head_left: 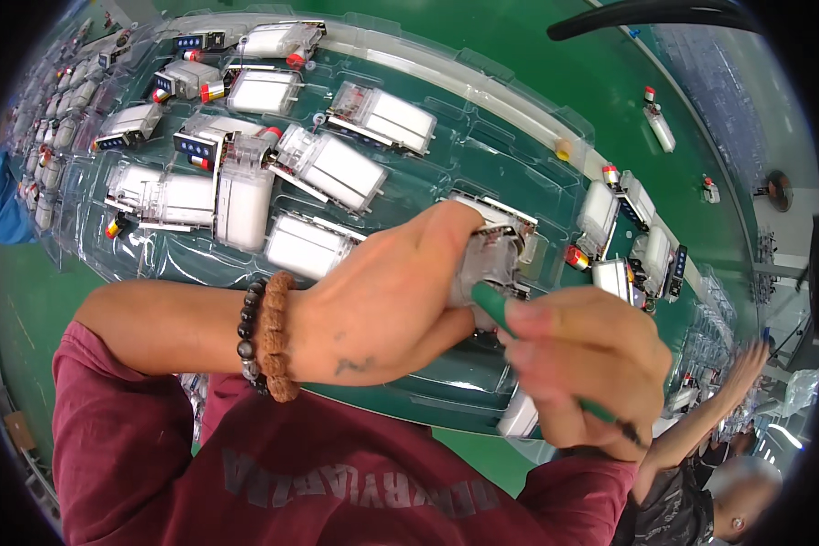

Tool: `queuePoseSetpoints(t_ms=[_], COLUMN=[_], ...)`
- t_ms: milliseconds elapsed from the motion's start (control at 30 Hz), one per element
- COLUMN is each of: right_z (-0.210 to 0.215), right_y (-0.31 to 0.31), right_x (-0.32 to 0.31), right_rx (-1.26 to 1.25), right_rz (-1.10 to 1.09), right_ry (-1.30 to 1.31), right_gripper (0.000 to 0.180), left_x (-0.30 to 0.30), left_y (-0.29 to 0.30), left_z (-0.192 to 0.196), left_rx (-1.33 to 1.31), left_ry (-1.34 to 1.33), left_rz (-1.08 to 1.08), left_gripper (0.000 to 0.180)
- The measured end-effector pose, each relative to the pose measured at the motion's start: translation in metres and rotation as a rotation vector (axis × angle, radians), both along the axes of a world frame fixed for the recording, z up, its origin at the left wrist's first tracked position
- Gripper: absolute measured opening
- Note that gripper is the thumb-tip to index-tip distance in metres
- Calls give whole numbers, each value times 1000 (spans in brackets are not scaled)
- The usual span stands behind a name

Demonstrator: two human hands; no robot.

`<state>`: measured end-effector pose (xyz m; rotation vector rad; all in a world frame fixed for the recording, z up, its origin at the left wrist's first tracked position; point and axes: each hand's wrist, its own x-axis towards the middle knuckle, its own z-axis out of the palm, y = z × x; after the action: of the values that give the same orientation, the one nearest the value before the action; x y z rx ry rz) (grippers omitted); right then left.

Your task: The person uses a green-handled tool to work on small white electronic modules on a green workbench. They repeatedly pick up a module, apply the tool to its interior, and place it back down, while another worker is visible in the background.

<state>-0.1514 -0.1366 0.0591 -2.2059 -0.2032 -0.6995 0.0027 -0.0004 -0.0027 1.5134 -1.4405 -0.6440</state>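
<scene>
We've got L hand [396, 296] approx at center, fingers curled snug round a clear unit [490, 264], which sits just off center toward 3 o'clock, over the tray. Far-side fingertips hidden, can't tell their exact grip. R hand [596, 359] at 4 o'clock, bit blurred: closed, thumb + index pinching a grn tool [489, 300], more grn showing lower in the palm. Tool end overlaps the unit in view; contact or not, we can't tell.

L wrist wears a blk bead bracelet [247, 337] + brn bead bracelet [278, 337]. Clear plastic tray [478, 173] runs from 9 thru 1 o'clock; we see wht-block units [332, 168] lying at mixed angles, mostly 9–12, some touching or overlapping. 2nd cluster [601, 214] near 3, w/ red/yel cyl parts. Yel ring-shaped pc [562, 148] approx 2 o'clock. Blue cloth [0, 202] far out, 9–10. Co-worker's arm [714, 405] at 4, well apart from our hands.
</scene>
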Motion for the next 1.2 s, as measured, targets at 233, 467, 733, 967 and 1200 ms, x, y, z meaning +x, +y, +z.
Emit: queuePoseSetpoints(t_ms=[233, 467, 733, 967, 1200], right_z=[4, 1, 3, 9, -8], right_y=[-2, -4, 1, -4, -2], right_x=[-10, -8, -8, -4, 0], right_rx=[260, 295, 262, 64, -126], right_rz=[-73, -22, -150, -19, 50], right_ry=[110, 128, 194, 143, -120], right_gripper=[15, 16, 21, 27, 27], left_x=[2, 1, 1, -2, 0], left_y=[-2, 0, -1, 1, -2], left_z=[2, 0, -1, -1, 6], left_rx=[-16, -6, -1, 15, -33], left_ry=[35, 41, 13, 36, 8], left_rz=[-3, -11, -5, -3, -12], left_gripper=[57, 58, 60, 59, 53])
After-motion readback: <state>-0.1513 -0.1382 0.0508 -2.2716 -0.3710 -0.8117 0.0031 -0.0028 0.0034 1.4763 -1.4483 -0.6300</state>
